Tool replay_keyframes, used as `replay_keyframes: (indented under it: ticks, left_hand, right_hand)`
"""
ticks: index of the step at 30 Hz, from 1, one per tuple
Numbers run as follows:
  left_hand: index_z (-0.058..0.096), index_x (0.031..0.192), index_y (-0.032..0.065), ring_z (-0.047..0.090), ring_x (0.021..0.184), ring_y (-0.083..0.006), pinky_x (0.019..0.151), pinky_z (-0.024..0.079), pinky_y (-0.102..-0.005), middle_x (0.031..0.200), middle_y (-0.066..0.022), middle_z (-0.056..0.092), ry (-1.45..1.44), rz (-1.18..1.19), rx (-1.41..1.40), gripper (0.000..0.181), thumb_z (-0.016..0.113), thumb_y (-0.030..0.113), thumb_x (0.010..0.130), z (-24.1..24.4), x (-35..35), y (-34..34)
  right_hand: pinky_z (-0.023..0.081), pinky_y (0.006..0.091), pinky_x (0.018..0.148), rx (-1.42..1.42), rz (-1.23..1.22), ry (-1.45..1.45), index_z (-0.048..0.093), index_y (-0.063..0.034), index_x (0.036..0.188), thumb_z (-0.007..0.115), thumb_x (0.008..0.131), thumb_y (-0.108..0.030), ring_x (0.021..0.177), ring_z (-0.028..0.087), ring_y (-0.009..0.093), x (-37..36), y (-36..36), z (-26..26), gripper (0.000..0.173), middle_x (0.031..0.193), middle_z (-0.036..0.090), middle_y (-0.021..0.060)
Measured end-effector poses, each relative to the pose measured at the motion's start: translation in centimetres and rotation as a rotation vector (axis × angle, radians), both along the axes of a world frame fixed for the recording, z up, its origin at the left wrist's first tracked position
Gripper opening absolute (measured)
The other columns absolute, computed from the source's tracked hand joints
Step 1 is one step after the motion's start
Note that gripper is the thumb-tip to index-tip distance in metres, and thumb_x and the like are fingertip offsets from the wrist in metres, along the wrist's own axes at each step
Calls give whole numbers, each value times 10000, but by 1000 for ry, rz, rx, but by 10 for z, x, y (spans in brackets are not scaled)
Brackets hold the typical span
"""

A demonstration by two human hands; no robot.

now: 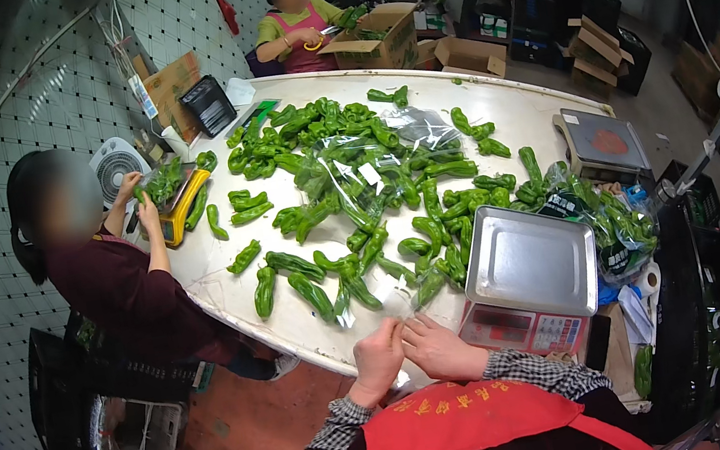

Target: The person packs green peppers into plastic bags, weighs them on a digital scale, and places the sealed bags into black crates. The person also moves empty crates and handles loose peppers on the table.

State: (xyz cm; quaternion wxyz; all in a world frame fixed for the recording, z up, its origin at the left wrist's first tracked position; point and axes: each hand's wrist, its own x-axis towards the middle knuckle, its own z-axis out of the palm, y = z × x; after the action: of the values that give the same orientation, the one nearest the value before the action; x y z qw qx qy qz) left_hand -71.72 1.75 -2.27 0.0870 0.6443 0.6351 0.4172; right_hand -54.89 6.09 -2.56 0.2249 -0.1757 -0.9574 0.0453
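My left hand (378,356) and my right hand (437,347) meet at the near edge of a white table (214,283). Both pinch a clear plastic bag (393,294), which lies over the tabletop in front of them. Green peppers (311,293) are spread beyond the bag, singly and in a large heap (329,120). Whether any pepper is inside the bag, I cannot tell. More clear plastic bags (359,175) lie on the heap. Right of my hands stands a digital scale with a steel tray (529,260) and a red keypad base (532,328).
Filled pepper bags (603,222) and another scale (604,140) are at the right. On the left, a co-worker handles peppers over a yellow scale (184,207). Behind the table, another person holds scissors near a cardboard box (383,37). A fan (116,166) stands at the left wall.
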Motion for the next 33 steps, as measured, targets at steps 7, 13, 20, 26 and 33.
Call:
replay_keyframes:
  ticks: [7,13,20,26,33]
  left_hand:
    - [587,910,6,563,682,-167,611,462,-313,833,-92,594,-516,27,-42,131,551,47,1030,36,0,-15]
    - [553,1011,74,463,581,-98,515,386,-277,772,-7,548,-1598,-117,-200,141,484,159,1100,49,-25,-26]
    - [594,1027,22,522,572,-100,531,419,-263,697,-20,570,-328,15,-2,123,689,28,949,60,-73,-52]
    - [618,986,23,671,638,-355,573,519,-407,761,-180,658,12,104,176,95,660,-21,913,17,-144,-54]
    - [563,989,23,453,601,-56,523,354,-248,731,21,521,-590,440,-28,46,605,36,1004,-40,-225,-45]
  right_hand:
    - [305,704,1121,-307,-5,-122,509,-141,1462,579,958,-190,1391,447,436,6,-10,-33,511,1423,535,204]
    - [411,562,1118,-563,298,-184,478,-105,1485,593,942,-135,1367,500,400,-26,-4,-61,556,1491,510,188]
    - [446,474,1107,-1856,445,577,116,-179,1656,625,1014,-415,1302,581,351,-78,23,-7,852,1570,422,229]
    - [481,358,1070,-1722,491,281,250,-69,1630,520,1092,-237,1245,621,211,-148,26,0,624,1475,543,169]
    - [586,307,758,-1496,-33,304,703,59,1097,591,1025,-162,805,730,163,-187,74,-36,258,922,757,123]
